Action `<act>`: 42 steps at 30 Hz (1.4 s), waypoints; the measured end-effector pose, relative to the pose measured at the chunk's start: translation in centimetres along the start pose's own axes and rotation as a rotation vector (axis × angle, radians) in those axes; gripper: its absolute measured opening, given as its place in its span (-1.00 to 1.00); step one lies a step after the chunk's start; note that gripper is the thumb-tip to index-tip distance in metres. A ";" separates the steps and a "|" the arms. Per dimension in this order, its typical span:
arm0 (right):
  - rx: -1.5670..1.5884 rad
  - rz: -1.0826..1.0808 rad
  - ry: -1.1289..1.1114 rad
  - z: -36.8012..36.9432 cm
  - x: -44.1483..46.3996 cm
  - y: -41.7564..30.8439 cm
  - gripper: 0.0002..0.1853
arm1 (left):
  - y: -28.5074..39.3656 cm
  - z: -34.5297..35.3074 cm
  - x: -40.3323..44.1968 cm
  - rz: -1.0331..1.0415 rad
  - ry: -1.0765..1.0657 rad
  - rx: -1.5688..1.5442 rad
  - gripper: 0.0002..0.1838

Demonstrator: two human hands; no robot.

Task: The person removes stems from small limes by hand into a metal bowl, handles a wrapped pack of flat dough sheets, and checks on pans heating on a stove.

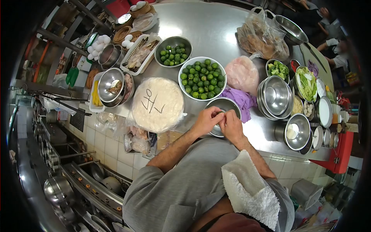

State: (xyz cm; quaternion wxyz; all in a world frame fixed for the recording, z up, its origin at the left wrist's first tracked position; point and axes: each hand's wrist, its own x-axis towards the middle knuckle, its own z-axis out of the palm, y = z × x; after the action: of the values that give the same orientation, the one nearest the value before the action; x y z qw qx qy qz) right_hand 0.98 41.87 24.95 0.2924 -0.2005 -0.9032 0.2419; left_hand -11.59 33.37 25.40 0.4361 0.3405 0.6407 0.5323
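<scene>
My left hand (208, 119) and my right hand (232, 124) meet above a steel bowl (236, 109) at the near edge of the table. The fingers of both are pinched together around a small lime (220, 112), mostly hidden by the fingertips. Just beyond stands a white bowl (180, 79) heaped with green limes (203, 79). Farther left, a steel bowl (190, 47) holds more limes (172, 55). A purple cloth (241, 101) lies crumpled to the right of the bowl under my hands. What that bowl contains is hidden.
Left stands a big wrapped pale round pack (158, 104) with black writing. A bag of pinkish meat (242, 73) lies behind the cloth. Stacked steel bowls (275, 94), broccoli (278, 69) and lettuce (306, 83) crowd the right. A white towel (251, 189) hangs over my right arm.
</scene>
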 end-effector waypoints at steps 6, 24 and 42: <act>-0.002 -0.001 -0.017 0.5 0.3 -0.3 -0.82 | -0.9 -0.3 0.1 -0.037 -0.001 -0.071 -0.75; 0.117 0.263 -0.180 -1.7 -0.2 0.0 -0.95 | -0.3 -6.8 2.8 0.254 0.373 0.057 -0.70; 0.204 0.216 -0.188 -1.4 0.0 0.0 -0.92 | 23.0 0.3 -6.9 1.383 -0.437 -1.055 -0.48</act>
State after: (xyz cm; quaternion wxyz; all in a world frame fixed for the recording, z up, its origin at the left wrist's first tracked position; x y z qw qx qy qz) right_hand 1.88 42.28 25.98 0.1976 -0.2422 -0.8707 0.3798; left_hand -9.25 31.94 49.21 0.2301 0.4994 -0.1330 0.8246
